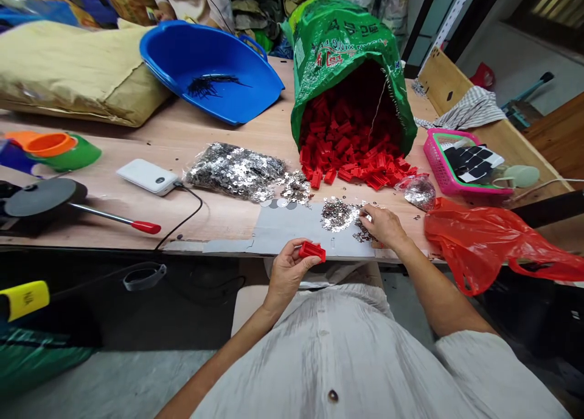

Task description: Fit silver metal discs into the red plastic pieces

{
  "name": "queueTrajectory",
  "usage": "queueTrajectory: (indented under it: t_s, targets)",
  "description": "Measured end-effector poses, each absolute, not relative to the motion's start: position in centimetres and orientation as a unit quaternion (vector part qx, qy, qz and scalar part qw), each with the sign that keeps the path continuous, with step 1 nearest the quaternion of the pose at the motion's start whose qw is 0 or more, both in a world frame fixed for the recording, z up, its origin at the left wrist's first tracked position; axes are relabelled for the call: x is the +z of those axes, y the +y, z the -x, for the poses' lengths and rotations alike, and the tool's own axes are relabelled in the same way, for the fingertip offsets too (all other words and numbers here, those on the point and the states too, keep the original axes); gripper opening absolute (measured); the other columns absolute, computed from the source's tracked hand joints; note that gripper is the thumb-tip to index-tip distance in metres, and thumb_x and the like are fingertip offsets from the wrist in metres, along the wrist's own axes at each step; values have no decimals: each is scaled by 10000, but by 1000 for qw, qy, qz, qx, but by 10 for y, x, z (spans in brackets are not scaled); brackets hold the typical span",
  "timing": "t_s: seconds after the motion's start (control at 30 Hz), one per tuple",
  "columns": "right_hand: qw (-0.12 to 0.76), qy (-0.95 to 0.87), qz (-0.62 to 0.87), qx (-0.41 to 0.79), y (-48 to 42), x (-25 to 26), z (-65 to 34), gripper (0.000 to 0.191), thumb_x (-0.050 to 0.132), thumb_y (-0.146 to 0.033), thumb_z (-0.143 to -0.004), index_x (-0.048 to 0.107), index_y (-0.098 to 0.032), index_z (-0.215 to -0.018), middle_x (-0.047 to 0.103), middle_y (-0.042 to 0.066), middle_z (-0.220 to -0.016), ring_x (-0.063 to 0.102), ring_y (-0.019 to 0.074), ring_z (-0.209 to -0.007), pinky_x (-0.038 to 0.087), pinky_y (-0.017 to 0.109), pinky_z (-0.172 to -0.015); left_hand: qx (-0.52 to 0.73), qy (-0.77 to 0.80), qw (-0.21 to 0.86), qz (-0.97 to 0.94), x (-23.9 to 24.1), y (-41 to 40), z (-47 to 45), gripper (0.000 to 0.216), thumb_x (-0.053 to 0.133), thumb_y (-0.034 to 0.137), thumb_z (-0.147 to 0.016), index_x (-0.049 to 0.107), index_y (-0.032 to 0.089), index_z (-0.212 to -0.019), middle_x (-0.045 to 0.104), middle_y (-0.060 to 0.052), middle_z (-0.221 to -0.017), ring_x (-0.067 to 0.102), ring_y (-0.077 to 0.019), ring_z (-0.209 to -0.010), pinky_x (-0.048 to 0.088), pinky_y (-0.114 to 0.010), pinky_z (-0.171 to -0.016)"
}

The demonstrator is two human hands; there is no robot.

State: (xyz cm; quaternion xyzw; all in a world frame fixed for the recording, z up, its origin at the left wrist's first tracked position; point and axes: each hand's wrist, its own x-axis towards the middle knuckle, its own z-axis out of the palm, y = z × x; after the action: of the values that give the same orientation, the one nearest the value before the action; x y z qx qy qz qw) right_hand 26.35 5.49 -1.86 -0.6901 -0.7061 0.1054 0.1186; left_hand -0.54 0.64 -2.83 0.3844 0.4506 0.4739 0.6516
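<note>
My left hand is closed on a small red plastic part, held just off the table's front edge. At the right side of a pile of small shiny metal pieces, my right hand has its thumb and fingertips pinched together. Whatever lies between those fingertips is too small to make out. Both the pile and a few darker metal bits rest on a grey sheet. Behind them, many similar red parts spill from a green woven sack lying on its side.
A clear bag of metal pieces, a white power bank and a blue scoop-shaped basin with black strips stand left. To the right are a pink basket and a red plastic bag. A red-tipped lever juts out at left.
</note>
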Motion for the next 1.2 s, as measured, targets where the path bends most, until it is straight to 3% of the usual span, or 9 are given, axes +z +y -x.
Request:
queueTrajectory:
  t_s: [0.2, 0.4, 0.8, 1.2]
  targets:
    - [297, -704, 579, 284, 31, -3, -238, 107, 571, -300, -878, 620, -208, -897, 657, -11, -775, 523, 112, -608, 388, 233, -593, 485, 471, 542, -499, -30, 8, 3, 438, 809, 323, -688, 674, 191, -1083, 741, -76, -1097, 711, -203, -940, 558, -331, -899]
    - [389, -690, 537, 291, -1, 10, -196, 125, 614, -324, -894, 662, -209, -902, 636, -6, -732, 509, 112, -601, 397, 239, -581, 478, 479, 422, -604, -30, 4, 4, 439, 780, 344, -740, 684, 236, -1155, 747, -37, -1082, 720, -181, -893, 568, -295, -873]
    - [336, -752, 504, 262, -4, 1, -173, 154, 498, -281, -947, 644, -243, -914, 664, 65, -864, 621, 205, -845, 493, 333, -760, 524, 449, 407, -599, -20, -6, -1, 339, 789, 240, -719, 734, 267, -1053, 744, -30, -1121, 683, -253, -1084, 486, -424, -1057]
    - [402, -647, 506, 404, -5, 0, -180, 191, 537, -349, -941, 678, -225, -977, 643, 42, -936, 572, 162, -807, 442, 292, -730, 548, 451, 414, -571, -28, -10, 0, 387, 796, 260, -727, 703, 252, -1102, 732, -47, -1150, 684, -247, -1081, 531, -399, -996]
